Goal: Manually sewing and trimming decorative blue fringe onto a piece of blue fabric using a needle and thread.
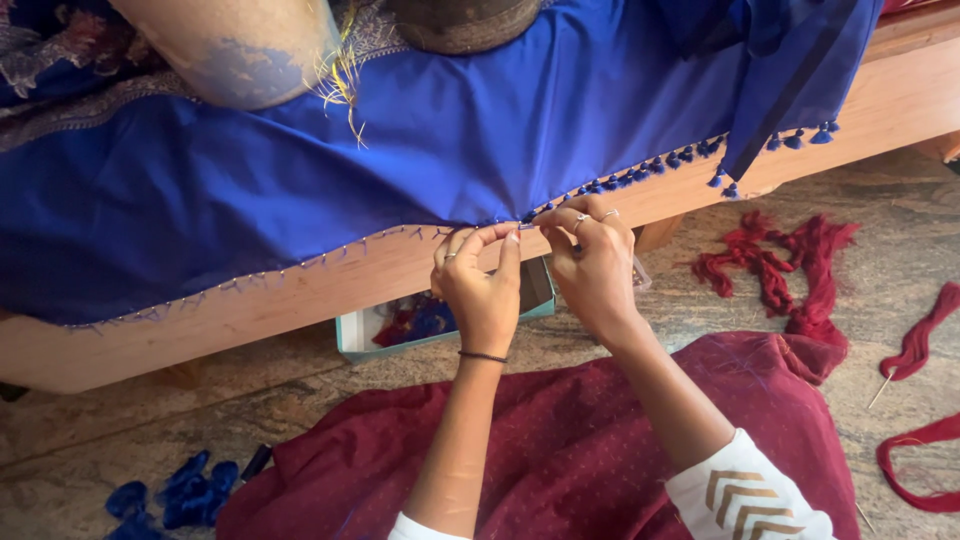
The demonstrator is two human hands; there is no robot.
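Observation:
A bright blue cloth (400,150) lies spread over a low wooden bench (300,300), its edge hanging along the front. Small blue tassels (690,155) run along the edge to the right of my hands; left of them only short thread ends show. My left hand (480,285) pinches the cloth's edge between thumb and forefinger. My right hand (592,258), with rings on two fingers, pinches the same edge right beside it. The fingertips of both hands nearly touch. Any needle or thread between them is too small to make out.
A shallow teal box (350,340) with blue and red thread sits under the bench behind my hands. Dark red cloth (600,440) covers my lap. Red thread bundles (790,265) lie on the stone floor at right, blue scraps (180,495) at lower left. Another person's leg (240,50) rests on the bench.

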